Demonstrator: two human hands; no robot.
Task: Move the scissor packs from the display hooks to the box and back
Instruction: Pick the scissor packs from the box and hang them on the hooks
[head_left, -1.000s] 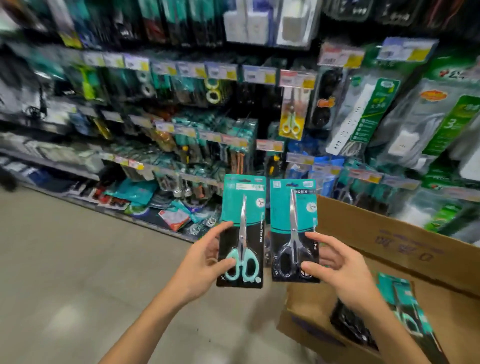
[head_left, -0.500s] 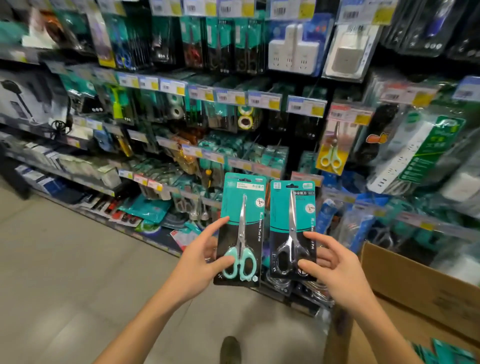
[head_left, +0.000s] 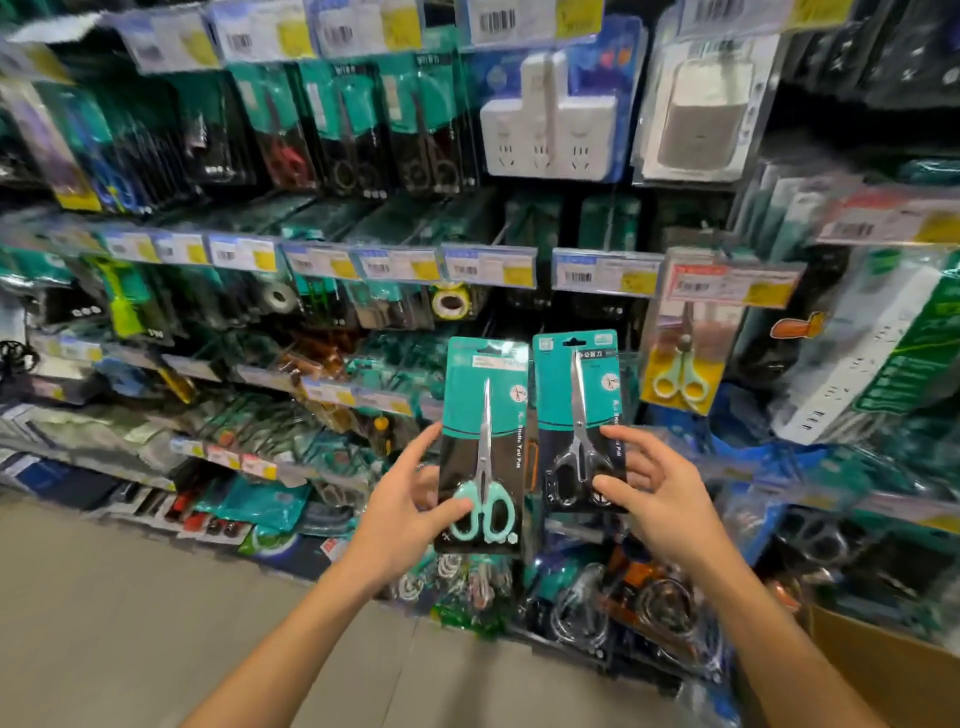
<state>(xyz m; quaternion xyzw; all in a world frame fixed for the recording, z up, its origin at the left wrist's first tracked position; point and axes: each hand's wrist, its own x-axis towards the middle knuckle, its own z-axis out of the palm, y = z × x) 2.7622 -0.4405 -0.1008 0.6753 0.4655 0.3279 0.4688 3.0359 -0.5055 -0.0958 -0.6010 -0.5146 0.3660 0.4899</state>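
My left hand (head_left: 402, 512) pinches the lower left edge of a teal-and-black scissor pack (head_left: 483, 410) holding mint-handled scissors. My right hand (head_left: 660, 493) pinches the lower right of a second pack (head_left: 574, 395) with black-handled scissors. Both packs stand upright side by side in front of the display hooks. More scissor packs (head_left: 358, 130) hang on the upper row. A yellow-handled scissor pack (head_left: 680, 358) hangs to the right. Only a corner of the cardboard box (head_left: 883, 670) shows at the lower right.
Rows of price tags (head_left: 488, 267) run along the hook rails. White power adapters (head_left: 550, 124) hang above, power strips (head_left: 857, 353) at the right. Low shelves carry tape, tools and wire coils (head_left: 670, 603). Grey floor (head_left: 104, 623) lies at the lower left.
Both hands have lifted the two packs up and away from the box toward the display. The view has swung up and left, so the box has slid almost out of sight.
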